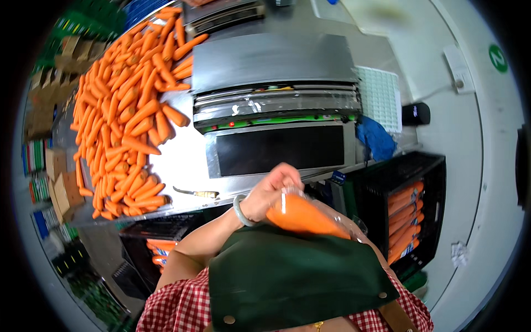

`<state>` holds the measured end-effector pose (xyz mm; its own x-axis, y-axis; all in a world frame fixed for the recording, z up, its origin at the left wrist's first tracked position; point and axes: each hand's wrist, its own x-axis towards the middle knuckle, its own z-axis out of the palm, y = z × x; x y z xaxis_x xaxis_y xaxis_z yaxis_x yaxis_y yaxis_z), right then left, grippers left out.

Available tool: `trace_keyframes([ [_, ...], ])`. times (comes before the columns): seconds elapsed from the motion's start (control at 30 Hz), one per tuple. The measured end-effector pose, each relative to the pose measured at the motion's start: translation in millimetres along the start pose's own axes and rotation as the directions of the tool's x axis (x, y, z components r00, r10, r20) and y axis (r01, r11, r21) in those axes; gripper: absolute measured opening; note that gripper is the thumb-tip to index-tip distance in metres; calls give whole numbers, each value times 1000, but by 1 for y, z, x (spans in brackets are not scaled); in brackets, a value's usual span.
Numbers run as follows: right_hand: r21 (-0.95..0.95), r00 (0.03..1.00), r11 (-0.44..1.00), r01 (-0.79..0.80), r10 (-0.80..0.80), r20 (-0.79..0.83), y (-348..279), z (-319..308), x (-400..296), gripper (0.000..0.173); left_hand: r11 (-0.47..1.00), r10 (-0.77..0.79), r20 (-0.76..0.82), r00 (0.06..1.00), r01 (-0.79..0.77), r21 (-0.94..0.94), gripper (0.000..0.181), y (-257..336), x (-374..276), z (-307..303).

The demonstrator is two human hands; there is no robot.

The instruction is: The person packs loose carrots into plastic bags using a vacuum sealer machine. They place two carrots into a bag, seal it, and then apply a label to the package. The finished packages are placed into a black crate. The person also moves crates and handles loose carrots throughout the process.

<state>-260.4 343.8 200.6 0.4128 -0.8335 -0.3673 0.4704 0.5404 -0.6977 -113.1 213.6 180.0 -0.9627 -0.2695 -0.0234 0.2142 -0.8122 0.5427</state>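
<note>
My left hand (pixel 271 195), with a pale bangle at the wrist, grips the gathered top of a clear plastic bag of carrots (pixel 309 216). The bag slants down to the right in front of my chest, partly over the dark green apron (pixel 290 278), and is blurred. My right forearm (pixel 375 249) reaches up behind the bag. Bag and plastic mostly hide the right hand, so its grip cannot be made out. Beyond the left hand is a tray wrapping machine (pixel 274 62) with a black hot plate (pixel 282 150).
A big pile of loose carrots (pixel 120 112) covers the steel table's left. A curved knife (pixel 195 192) lies near its front edge. Black crates hold bagged carrots at right (pixel 435 199) and lower left (pixel 132 236). Blue plastic (pixel 376 139) lies right of the machine.
</note>
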Motion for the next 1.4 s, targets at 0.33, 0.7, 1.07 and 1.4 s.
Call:
trace_keyframes([
  [0.33, -305, 971, 947, 102, -161, -176, -47, -11, -57, 59, 961, 175, 35, 984, -179, 210, 52, -3, -78, 10],
  [0.7, -721, 808, 408, 560, -77, 584, -54, 111, 167, 58, 577, 601, -748, 283, -801, 160, 51, 22, -190, -15],
  [1.07, -865, 935, 442, 239, 136, 327, -30, 103, 175, 19, 945, 265, -475, -839, 127, 302, 50, -119, -538, -100],
  [1.4, -917, 929, 213, 337, 80, 360, -24, 75, 172, 20, 921, 268, -447, -853, 363, -142, 83, -119, -534, -165],
])
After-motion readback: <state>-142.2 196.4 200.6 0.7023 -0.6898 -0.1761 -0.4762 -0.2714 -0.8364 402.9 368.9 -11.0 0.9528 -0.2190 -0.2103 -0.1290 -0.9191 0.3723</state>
